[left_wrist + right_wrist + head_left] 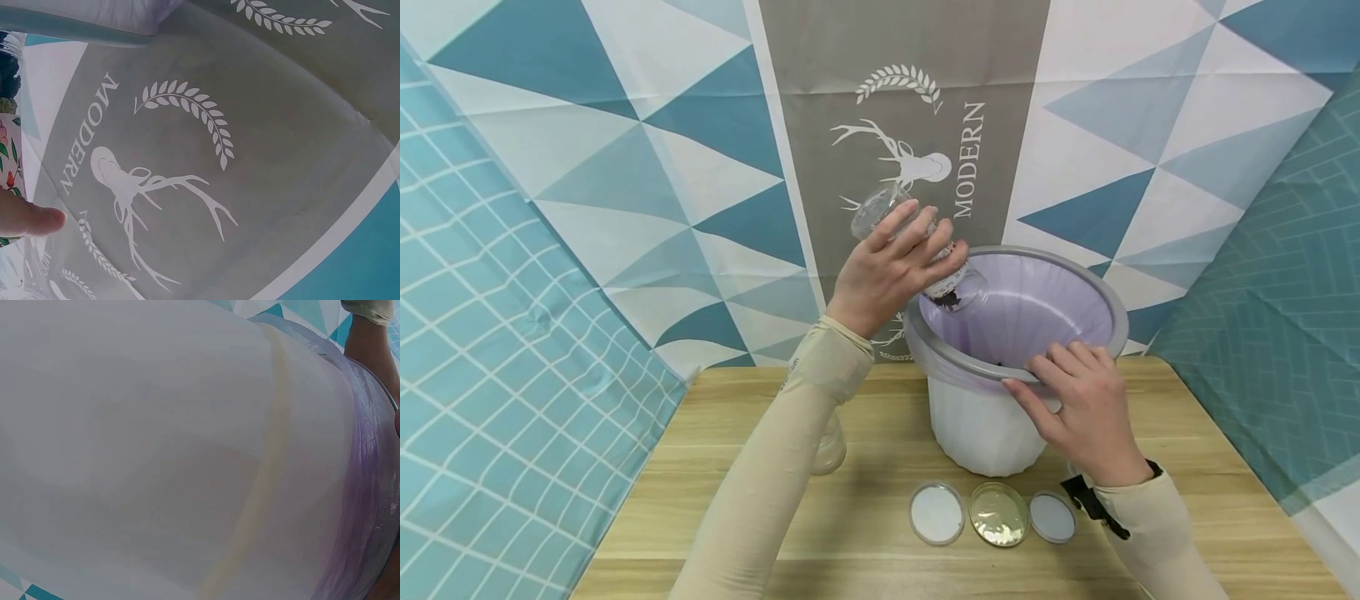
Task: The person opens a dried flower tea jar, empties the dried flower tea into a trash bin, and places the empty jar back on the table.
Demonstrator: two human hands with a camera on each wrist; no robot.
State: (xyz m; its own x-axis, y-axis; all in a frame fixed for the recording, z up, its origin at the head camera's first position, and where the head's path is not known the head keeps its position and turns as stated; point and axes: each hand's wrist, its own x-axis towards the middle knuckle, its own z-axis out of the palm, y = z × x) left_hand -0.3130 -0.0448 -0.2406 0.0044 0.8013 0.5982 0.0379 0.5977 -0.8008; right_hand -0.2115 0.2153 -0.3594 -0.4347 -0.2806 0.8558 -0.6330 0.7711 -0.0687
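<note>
My left hand [891, 279] grips a clear jar [958, 287] with a printed label. The jar tilts over the left side of a white trash bin [988, 429], its lower end inside the rim, with dark contents near that end. In the left wrist view the jar [9, 147] shows a floral label, and a thumb [34, 219] lies against it. A purple bag [1030, 300] lines the bin under a grey ring. My right hand [1082, 408] holds the bin's near right rim, thumb outside. The right wrist view shows mostly the bin's wall [156, 444].
Three round lids lie in a row on the wooden table [850, 550] before the bin: a white lid [937, 513], a gold-toned lid [998, 514] and a smaller pale lid [1052, 517]. Another clear container [830, 447] is partly hidden behind my left forearm. Patterned cloth [700, 167] hangs behind.
</note>
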